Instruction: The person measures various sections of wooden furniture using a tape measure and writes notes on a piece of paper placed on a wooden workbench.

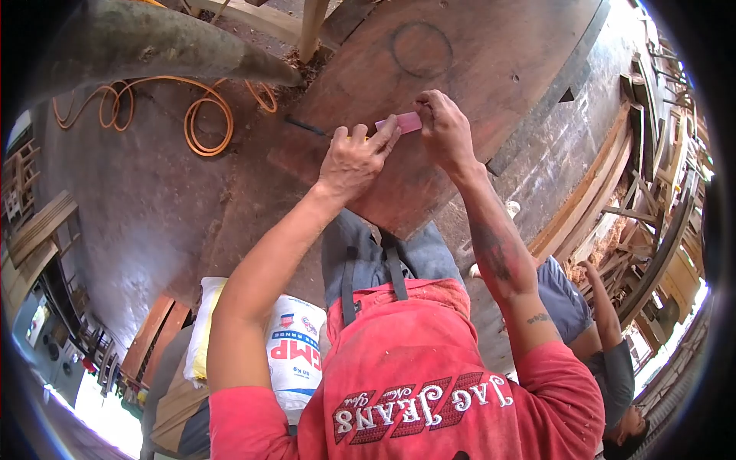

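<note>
Shirt (pixel 468 337) reads "Jag Jeans"; hands (pixel 354 159) hold pink block (pixel 409 123).

The left hand (pixel 354 159) is holding a small, flat pink piece (pixel 409 123) at its fingers, and the right hand (pixel 448 126) is curling its fingers at the right end of this piece; whether they are gripping it, I cannot tell. Under the fingers a reddish wooden board (pixel 491 84) is lying, and a drawn circle (pixel 422 49) is showing beyond them. Left of the fingers an orange hose (pixel 207 126) is coiling on the floor (pixel 153 199). Behind the left fingers, nearer the body, a printed white sack (pixel 295 353) is standing.
</note>
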Demonstrator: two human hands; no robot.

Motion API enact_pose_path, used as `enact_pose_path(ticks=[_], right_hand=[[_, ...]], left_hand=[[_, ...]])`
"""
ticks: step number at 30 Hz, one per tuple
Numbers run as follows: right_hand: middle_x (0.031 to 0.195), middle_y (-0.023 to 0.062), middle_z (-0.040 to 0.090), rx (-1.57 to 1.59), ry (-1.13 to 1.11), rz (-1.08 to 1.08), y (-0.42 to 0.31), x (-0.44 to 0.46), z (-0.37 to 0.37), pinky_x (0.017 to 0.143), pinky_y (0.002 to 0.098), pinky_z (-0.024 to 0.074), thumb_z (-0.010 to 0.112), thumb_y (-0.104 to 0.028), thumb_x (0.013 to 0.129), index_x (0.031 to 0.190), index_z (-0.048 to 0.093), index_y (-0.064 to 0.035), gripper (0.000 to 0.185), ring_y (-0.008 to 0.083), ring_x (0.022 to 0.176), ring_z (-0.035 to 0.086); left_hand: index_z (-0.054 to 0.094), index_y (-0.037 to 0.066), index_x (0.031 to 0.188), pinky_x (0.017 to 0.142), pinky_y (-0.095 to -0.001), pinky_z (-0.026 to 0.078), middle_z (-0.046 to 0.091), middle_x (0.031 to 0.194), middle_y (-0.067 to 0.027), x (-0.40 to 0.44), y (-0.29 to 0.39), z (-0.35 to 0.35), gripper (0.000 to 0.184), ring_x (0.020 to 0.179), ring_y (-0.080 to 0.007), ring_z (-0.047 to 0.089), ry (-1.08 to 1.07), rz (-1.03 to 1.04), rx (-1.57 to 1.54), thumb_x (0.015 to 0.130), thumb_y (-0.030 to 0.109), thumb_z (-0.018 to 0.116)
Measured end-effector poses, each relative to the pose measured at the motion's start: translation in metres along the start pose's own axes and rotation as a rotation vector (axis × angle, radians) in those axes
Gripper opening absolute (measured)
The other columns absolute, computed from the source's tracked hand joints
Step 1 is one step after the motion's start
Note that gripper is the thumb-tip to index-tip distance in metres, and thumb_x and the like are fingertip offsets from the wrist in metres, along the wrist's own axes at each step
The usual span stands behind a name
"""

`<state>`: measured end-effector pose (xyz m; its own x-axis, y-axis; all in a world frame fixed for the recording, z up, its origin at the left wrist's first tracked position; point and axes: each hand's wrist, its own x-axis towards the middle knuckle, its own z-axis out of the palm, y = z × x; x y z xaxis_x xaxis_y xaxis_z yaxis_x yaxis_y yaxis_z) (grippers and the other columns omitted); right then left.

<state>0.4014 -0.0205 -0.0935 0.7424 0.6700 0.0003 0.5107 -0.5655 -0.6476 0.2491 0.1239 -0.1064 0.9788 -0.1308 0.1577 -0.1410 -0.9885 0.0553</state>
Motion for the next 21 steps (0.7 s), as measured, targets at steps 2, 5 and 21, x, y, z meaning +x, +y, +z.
enact_pose_path(ticks=[2, 5, 21], right_hand=[[0.097, 0.017, 0.064, -0.016, 0.098, -0.054, 0.005, -0.003, 0.003, 0.077, 0.0429, 0.0527, 0.062, -0.009, 0.093, 0.103, 0.062, -0.0038, 0.011, 0.0359, 0.089, 0.064], [0.096, 0.0175, 0.061, 0.079, 0.287, -0.073, 0.001, -0.008, -0.007, 0.072, 0.04, 0.0529, 0.067, -0.005, 0.09, 0.101, 0.062, -0.0031, 0.011, 0.0336, 0.083, 0.064], [0.094, 0.0149, 0.067, 0.424, 0.008, 0.037, 0.022, -0.032, 0.003, 0.069, 0.033, 0.0553, 0.073, -0.005, 0.089, 0.101, 0.063, -0.0016, 0.016, 0.0246, 0.082, 0.069]], left_hand=[[0.06, 0.016, 0.137, 0.063, -0.032, 0.045, 0.052, 0.147, 0.0007, 0.0, 0.002, 0.0, 0.049, 0.075, -0.0192, 0.052, -0.017, 0.012, -0.02, 0.088, 0.016, 0.055], [0.06, 0.017, 0.136, 0.062, -0.0307, 0.045, 0.051, 0.148, 0.0009, 0.0, -0.001, 0.001, 0.048, 0.075, -0.019, 0.052, -0.038, 0.046, 0.003, 0.089, 0.018, 0.054], [0.054, 0.026, 0.145, 0.068, -0.0286, 0.047, 0.052, 0.149, 0.0041, -0.003, -0.002, -0.017, 0.059, 0.074, -0.019, 0.052, -0.1, -0.025, -0.002, 0.086, 0.015, 0.054]])
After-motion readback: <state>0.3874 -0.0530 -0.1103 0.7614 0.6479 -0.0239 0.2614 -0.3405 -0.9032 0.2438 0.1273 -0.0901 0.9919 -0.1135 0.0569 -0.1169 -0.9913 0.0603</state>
